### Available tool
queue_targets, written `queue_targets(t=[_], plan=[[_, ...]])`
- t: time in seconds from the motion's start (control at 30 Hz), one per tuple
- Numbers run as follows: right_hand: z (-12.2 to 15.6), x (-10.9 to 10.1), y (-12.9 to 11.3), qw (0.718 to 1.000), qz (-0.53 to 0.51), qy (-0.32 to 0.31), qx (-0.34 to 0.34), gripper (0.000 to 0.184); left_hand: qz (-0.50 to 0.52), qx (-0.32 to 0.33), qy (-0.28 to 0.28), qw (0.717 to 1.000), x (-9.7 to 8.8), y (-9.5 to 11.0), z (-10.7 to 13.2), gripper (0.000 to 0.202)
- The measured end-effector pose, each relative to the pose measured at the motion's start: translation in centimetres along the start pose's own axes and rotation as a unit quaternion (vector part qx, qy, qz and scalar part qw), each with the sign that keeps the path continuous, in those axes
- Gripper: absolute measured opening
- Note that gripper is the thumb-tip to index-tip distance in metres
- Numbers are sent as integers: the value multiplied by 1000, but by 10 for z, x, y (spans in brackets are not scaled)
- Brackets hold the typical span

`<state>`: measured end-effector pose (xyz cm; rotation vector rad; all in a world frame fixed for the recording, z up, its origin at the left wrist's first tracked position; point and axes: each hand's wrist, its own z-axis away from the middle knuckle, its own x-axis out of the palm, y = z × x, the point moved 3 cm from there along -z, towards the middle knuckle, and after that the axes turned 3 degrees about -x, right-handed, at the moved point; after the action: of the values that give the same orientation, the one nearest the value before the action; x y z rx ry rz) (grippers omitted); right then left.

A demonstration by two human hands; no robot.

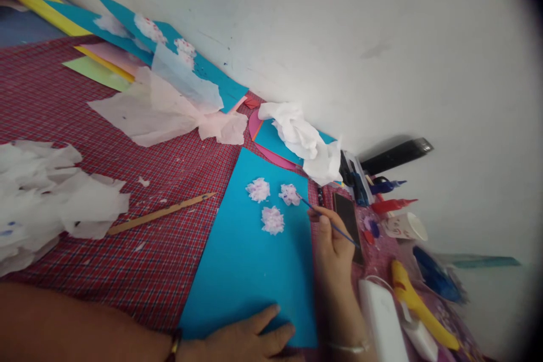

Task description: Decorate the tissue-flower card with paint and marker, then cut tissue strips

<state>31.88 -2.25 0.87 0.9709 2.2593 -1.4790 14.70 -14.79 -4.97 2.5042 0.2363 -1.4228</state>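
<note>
In the head view, my right hand (333,237) grips a thin blue paintbrush (335,227). The brush tip is at the right one of three crumpled white-and-lilac tissue flowers (289,194) on a blue sheet of card (250,271). Another flower (258,189) is to its left, and the third (272,220) lies below them, nearer to me. My left hand (250,339) lies on the near end of the card with its fingers spread. The picture's bottom edge cuts part of that hand off.
Torn white tissue (42,198) and a wooden stick (163,213) lie left of the card on a checked cloth (165,260). Blue cards with tissue flowers (150,28) lean against the wall. A phone (348,226), paint tubes (392,205) and a paper cup (406,227) crowd the right.
</note>
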Motion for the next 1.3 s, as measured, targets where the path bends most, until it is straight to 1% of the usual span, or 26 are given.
queue_targets(t=[0.1, 0.13, 0.17, 0.27, 0.33, 0.37, 0.5, 0.53, 0.67, 0.8, 0.9, 0.97, 1.07, 1.13, 1.2, 1.3], plan=[[-1, -10, 0, 997, 0, 77, 16, 34, 8, 3, 3, 1000, -1, 0, -1, 34], [-2, -11, 0, 996, 1, 87, 18, 35, 11, 4, 1, 1000, -2, 0, -1, 34], [-3, -11, -1, 997, 2, 80, 17, 35, 14, 3, -3, 1000, -4, -1, -2, 34], [-4, -3, -1, 1000, -1, 11, 10, 33, 16, 4, -10, 1000, -10, -2, -3, 33], [-4, 1, 0, 1000, -6, -10, 11, 32, 15, 3, -14, 1000, -12, -2, -3, 32], [-4, 1, 1, 1000, -11, -3, 17, 32, 15, 2, -15, 1000, -12, -2, -3, 32], [-3, -3, 3, 997, -17, 65, 35, 33, 12, 1, -14, 1000, -10, -2, -4, 32], [-3, -3, 3, 997, -14, 63, 34, 33, 13, 2, -17, 1000, -10, -3, -4, 32], [-3, 1, 0, 1000, -11, 0, 20, 34, 13, 5, -27, 1000, -11, -5, -4, 33], [-3, -1, 0, 999, -8, 21, 24, 34, 13, 5, -19, 1000, -13, -4, -3, 33], [-3, 1, 0, 1000, -13, -1, 25, 34, 12, 3, -31, 999, -14, -3, -4, 33], [-3, 1, 0, 999, -33, 16, 31, 34, 13, 3, -36, 999, -15, -3, -4, 33], [0, -3, -1, 993, -66, 84, 42, 34, 9, 5, -34, 999, -15, -3, -4, 34], [3, -6, -4, 990, -75, 112, 46, 36, 6, 7, -31, 999, -13, -2, -4, 35], [6, -7, -8, 986, -105, 117, 49, 37, 7, 8, -22, 1000, -12, -2, -4, 33], [9, -4, -11, 977, -187, 86, 57, 36, 14, 7, -13, 1000, -13, -2, -4, 31]])
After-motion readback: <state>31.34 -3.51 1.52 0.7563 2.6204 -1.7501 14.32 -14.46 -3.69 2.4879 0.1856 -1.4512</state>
